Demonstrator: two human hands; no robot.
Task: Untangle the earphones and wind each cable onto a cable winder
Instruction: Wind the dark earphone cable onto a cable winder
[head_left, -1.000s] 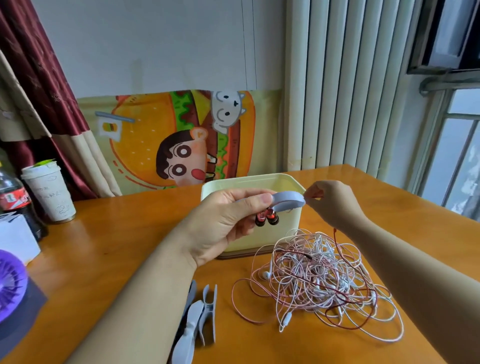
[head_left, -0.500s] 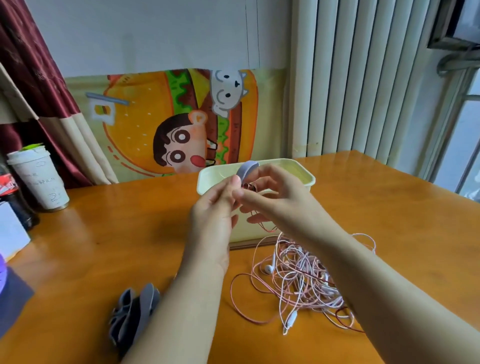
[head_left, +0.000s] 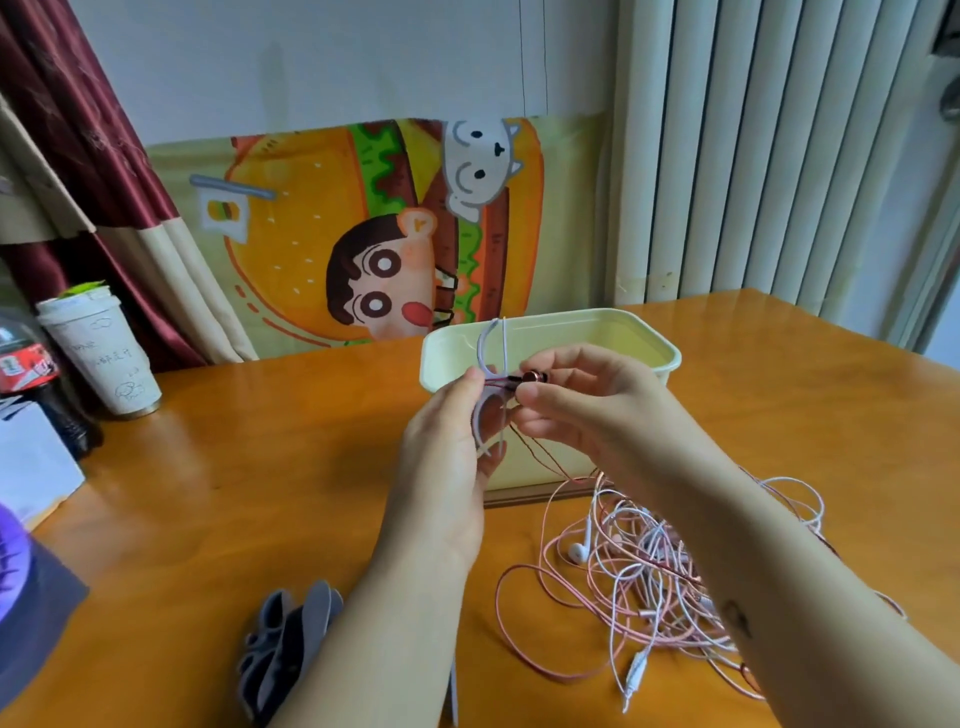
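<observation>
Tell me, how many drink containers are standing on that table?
2. A paper cup stands at the far left of the table. A cola bottle stands just left of the cup, partly cut off by the frame edge. Others may be out of view.

Upright lilac winder (head_left: 482, 415), red earbuds (head_left: 531, 378) alongside, tangled cables (head_left: 644, 577) (pink, white)

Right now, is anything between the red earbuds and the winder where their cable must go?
Nothing visible: the right hand pinches the red earbuds right at the winder held by the left hand. Their red cable, though, runs down into the tangle on the table, which may hinder winding.
</observation>
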